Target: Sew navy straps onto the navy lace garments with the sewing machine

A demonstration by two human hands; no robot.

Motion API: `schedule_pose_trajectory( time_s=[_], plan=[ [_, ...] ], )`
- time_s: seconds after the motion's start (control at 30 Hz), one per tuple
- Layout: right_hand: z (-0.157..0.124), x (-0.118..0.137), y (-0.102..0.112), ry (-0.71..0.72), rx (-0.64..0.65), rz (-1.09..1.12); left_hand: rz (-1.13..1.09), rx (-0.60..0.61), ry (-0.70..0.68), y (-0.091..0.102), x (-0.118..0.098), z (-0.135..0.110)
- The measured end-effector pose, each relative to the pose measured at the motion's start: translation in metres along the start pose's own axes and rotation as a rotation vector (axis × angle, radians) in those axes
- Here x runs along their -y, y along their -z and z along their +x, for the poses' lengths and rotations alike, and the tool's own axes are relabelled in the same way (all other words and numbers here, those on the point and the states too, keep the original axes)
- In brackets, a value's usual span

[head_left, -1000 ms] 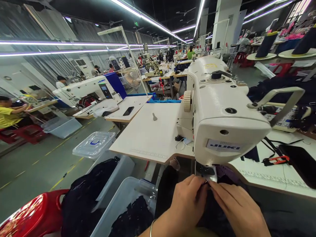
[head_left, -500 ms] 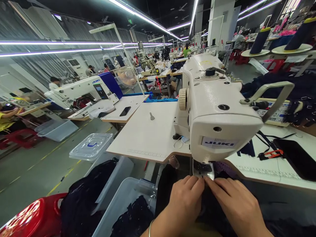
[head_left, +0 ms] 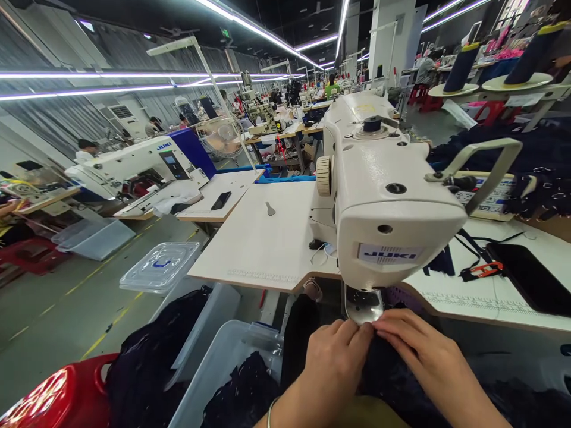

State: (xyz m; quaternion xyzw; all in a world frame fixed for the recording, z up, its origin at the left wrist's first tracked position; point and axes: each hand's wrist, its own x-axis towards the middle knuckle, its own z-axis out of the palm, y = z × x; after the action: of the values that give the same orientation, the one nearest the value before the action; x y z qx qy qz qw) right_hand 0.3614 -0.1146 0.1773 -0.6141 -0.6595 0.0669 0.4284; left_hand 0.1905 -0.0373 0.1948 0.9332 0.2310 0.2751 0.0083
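My left hand (head_left: 339, 356) is closed in a pinch at the near edge of a shiny metal plate (head_left: 363, 308) below the head of the white sewing machine (head_left: 395, 220). Close beside it, my right hand (head_left: 419, 342) also pinches, its thumb and finger almost meeting the left fingertips. Whatever lies between the fingers is too small and hidden to name. Dark navy fabric (head_left: 386, 371) hangs or lies beneath both hands, against my lap.
Left stand plastic bins (head_left: 209, 368) of dark fabric, a clear lid (head_left: 160, 261) and a red stool (head_left: 57, 392). A small metal piece (head_left: 270, 209) lies on the white table (head_left: 250, 238). Right are orange-handled snips (head_left: 484, 271), a phone (head_left: 530, 276) and thread cones (head_left: 461, 66).
My right hand has shifted slightly right and up, its fingers drawing together into a pinch. The left hand barely moved. The whole view has turned a little.
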Motion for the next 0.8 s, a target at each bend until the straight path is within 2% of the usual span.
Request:
schedule_pose_trajectory(
  time_s=[0.17, 0.23, 0.37, 0.43, 0.53, 0.63, 0.7, 0.8],
  plan=[
    [0.002, 0.003, -0.005, -0.212, -0.14, 0.067, -0.053, -0.057, 0.018, -0.005, -0.005, -0.002],
    [0.003, 0.003, -0.007, -0.235, -0.146, 0.084, -0.08, -0.069, 0.027, -0.007, -0.005, -0.004],
    [0.003, -0.001, -0.002, -0.118, -0.06, 0.06, -0.158, -0.011, 0.03, -0.005, 0.0, -0.009],
    [-0.001, -0.005, 0.001, -0.035, 0.019, 0.021, -0.218, 0.071, 0.059, -0.003, 0.003, -0.01],
    [-0.01, -0.009, -0.001, 0.1, 0.181, -0.051, -0.334, 0.237, 0.189, -0.001, 0.005, -0.01],
    [-0.018, -0.01, -0.01, 0.167, 0.217, -0.118, -0.374, 0.352, 0.261, -0.003, 0.006, -0.009],
    [-0.02, -0.011, -0.013, 0.132, 0.224, -0.071, -0.362, 0.382, 0.256, -0.006, 0.009, -0.008],
    [-0.019, -0.016, -0.011, -0.087, 0.257, 0.1, -0.34, 0.374, 0.267, -0.012, 0.017, -0.012]
  ],
)
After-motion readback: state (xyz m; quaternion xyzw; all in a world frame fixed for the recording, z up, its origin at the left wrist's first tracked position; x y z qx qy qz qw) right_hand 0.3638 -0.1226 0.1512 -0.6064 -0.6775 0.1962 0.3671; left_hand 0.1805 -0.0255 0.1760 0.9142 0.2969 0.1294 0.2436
